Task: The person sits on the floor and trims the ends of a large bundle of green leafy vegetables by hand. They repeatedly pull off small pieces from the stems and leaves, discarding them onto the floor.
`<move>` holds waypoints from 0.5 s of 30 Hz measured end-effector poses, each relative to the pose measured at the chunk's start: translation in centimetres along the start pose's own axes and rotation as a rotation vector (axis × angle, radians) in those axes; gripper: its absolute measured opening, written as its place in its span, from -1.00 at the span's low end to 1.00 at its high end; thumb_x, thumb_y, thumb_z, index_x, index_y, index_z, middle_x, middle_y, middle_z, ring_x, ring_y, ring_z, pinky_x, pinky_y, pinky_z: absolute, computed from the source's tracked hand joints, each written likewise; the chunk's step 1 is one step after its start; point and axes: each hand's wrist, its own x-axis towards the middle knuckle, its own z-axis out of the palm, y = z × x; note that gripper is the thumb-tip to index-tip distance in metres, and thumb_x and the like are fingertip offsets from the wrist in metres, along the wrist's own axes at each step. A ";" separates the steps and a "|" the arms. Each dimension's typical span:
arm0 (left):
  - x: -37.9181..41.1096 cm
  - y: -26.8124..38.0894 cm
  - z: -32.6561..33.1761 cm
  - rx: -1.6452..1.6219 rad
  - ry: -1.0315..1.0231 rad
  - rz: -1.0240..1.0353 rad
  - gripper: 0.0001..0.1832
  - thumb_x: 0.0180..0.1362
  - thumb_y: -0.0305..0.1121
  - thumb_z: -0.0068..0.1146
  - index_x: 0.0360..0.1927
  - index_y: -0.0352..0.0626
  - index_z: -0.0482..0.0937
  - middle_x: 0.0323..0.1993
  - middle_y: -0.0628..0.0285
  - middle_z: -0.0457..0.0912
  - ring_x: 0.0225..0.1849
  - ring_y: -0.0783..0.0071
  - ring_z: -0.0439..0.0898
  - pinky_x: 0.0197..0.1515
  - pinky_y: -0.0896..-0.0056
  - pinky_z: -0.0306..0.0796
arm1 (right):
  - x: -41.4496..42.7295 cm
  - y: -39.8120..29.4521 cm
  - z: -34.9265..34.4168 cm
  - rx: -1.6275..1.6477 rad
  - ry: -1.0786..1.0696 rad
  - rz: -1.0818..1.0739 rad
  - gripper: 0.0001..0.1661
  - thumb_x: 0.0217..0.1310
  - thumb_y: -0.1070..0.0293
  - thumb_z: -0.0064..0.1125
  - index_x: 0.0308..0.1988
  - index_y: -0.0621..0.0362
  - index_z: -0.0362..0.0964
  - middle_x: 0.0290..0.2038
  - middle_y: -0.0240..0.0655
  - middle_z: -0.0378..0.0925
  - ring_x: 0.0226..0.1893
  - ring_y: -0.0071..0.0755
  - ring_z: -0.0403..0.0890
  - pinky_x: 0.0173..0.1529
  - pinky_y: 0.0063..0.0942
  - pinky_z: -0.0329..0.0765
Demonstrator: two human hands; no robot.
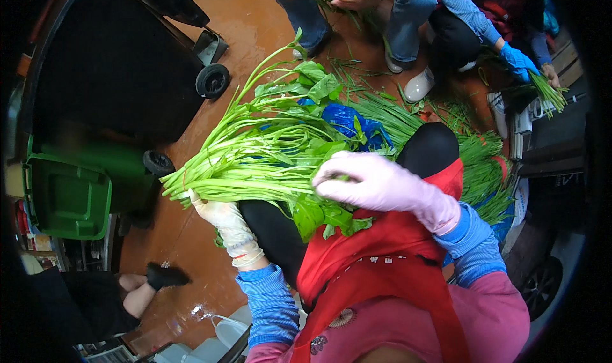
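A large bunch of leafy green vegetables with long pale stems (253, 152) lies across my lap, a thin red band round its stem ends. My left hand (222, 214), in a cream glove, holds the bunch from below near those ends. Over the leafy end is my right hand (373, 183), in a pink glove, its thumb and fingers curled towards each other at the leaves; whether a leaf is pinched between them cannot be told. A blue plastic bag (354, 121) shows just beyond the leaves.
Heaps of long thin green leaves (478, 181) lie on the right. Two people crouch ahead, each handling greens; one wears a blue glove (519, 61). At left stand a green bin (69, 195) and a black wheel (213, 81). Another person's leg (138, 296) is at lower left.
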 end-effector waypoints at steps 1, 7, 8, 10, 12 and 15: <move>-0.1 -0.1 0.2 0.004 -0.004 -0.003 -0.42 0.10 -0.12 -0.04 0.17 -0.19 0.33 0.21 0.00 0.30 0.22 -0.02 0.26 0.24 -0.21 0.09 | 0.5 -1.1 0.8 -0.085 -0.032 0.073 -0.50 0.14 -0.09 0.02 -0.23 0.15 0.45 -0.32 -0.19 0.50 -0.26 -0.20 0.54 -0.14 -0.35 0.45; -0.6 -0.4 0.8 0.022 -0.011 0.034 -0.43 0.08 -0.14 -0.03 0.15 -0.22 0.34 0.20 0.01 0.32 0.21 0.02 0.27 0.25 -0.14 0.08 | 2.8 0.7 4.1 -0.258 -0.072 -0.018 -0.59 0.17 0.01 -0.07 -0.22 0.10 0.46 -0.28 -0.15 0.52 -0.23 -0.09 0.55 -0.14 -0.24 0.46; -0.6 -0.4 1.0 0.043 0.006 0.058 -0.42 0.07 -0.15 -0.02 0.15 -0.22 0.33 0.20 0.01 0.31 0.22 0.02 0.27 0.26 -0.12 0.08 | 3.1 1.0 3.5 -0.219 -0.056 -0.040 -0.61 0.18 0.08 -0.10 -0.20 0.12 0.45 -0.25 -0.16 0.54 -0.22 -0.09 0.55 -0.12 -0.26 0.46; -1.0 -0.7 1.9 -0.025 0.032 0.026 -0.42 0.07 -0.16 -0.02 0.16 -0.23 0.32 0.19 0.01 0.32 0.21 0.03 0.28 0.26 -0.12 0.08 | 3.7 0.8 2.5 -0.111 -0.203 0.110 -0.62 0.16 0.13 -0.07 -0.16 0.15 0.44 -0.24 -0.14 0.55 -0.20 -0.12 0.55 -0.10 -0.30 0.45; -0.8 -0.6 1.5 -0.036 -0.014 0.006 -0.43 0.08 -0.17 -0.03 0.16 -0.24 0.31 0.18 0.00 0.32 0.21 0.03 0.28 0.26 -0.12 0.08 | 4.3 1.1 2.5 -0.050 -0.337 0.146 -0.63 0.12 0.17 -0.01 -0.15 0.17 0.45 -0.24 -0.14 0.55 -0.22 -0.19 0.55 -0.10 -0.34 0.43; -0.4 -0.6 1.2 -0.080 -0.034 -0.005 -0.43 0.09 -0.17 -0.04 0.16 -0.24 0.31 0.18 0.00 0.32 0.21 0.03 0.27 0.27 -0.12 0.08 | 4.5 1.4 2.7 -0.096 -0.420 0.098 -0.64 0.15 0.17 0.05 -0.11 0.14 0.44 -0.27 -0.23 0.57 -0.24 -0.35 0.54 -0.12 -0.43 0.43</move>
